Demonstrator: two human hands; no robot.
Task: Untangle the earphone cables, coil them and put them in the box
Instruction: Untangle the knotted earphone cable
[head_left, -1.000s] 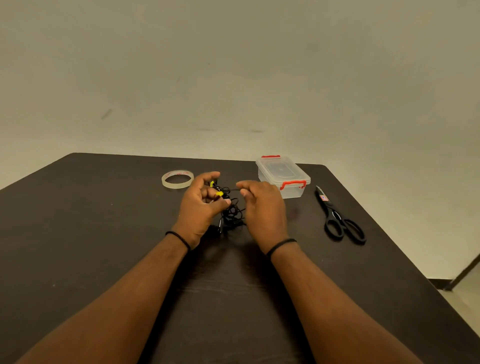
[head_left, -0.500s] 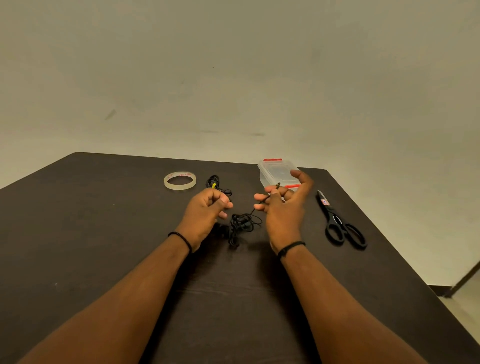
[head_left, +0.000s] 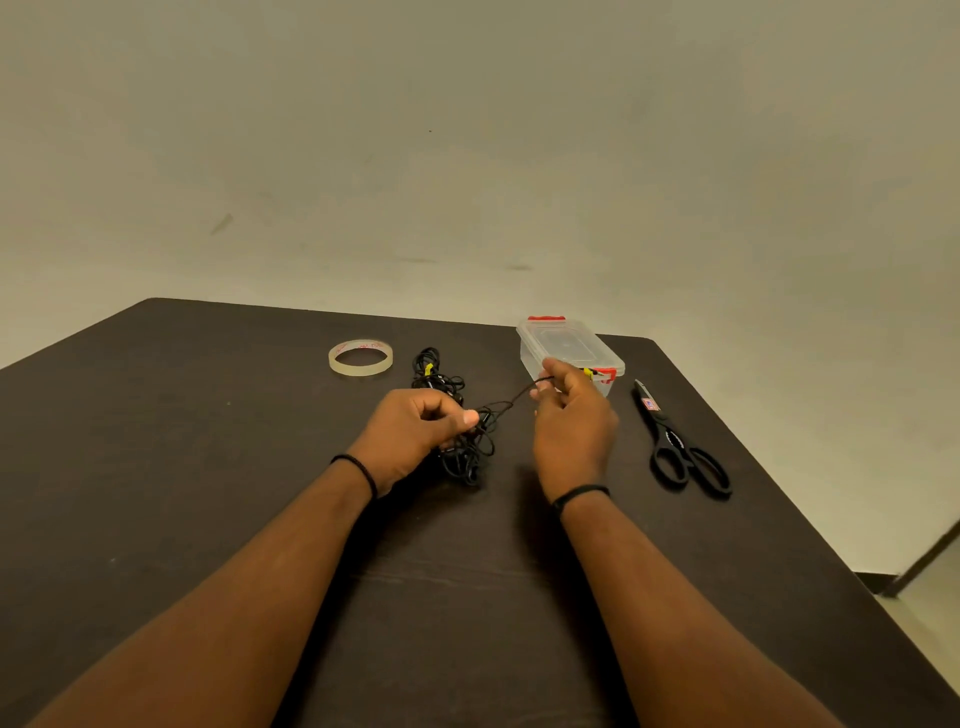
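**One strand pulled out of the knot**

While the left hand (head_left: 415, 431) pins the black tangle of earphone cables (head_left: 467, 447) with curled fingers, the right hand (head_left: 571, 415) pinches 1 strand and draws it taut toward the box (head_left: 566, 345). That strand runs from the knot up to the right fingertips (head_left: 540, 392), with a yellow-marked end peeking out beyond them. More loops lie on the tabletop (head_left: 208, 467) behind the left hand, near the tape roll (head_left: 360, 357). The box sits shut, red clips in place, just behind the right hand; scissors (head_left: 675, 447) lie off to its right. Untangling looks barely begun. The smart play, by the look of it: pull gently, follow the free end back through each loop, and slacken off if the knot tightens instead of yanking. Keep the left-hand grip loose enough for loops to slip free.
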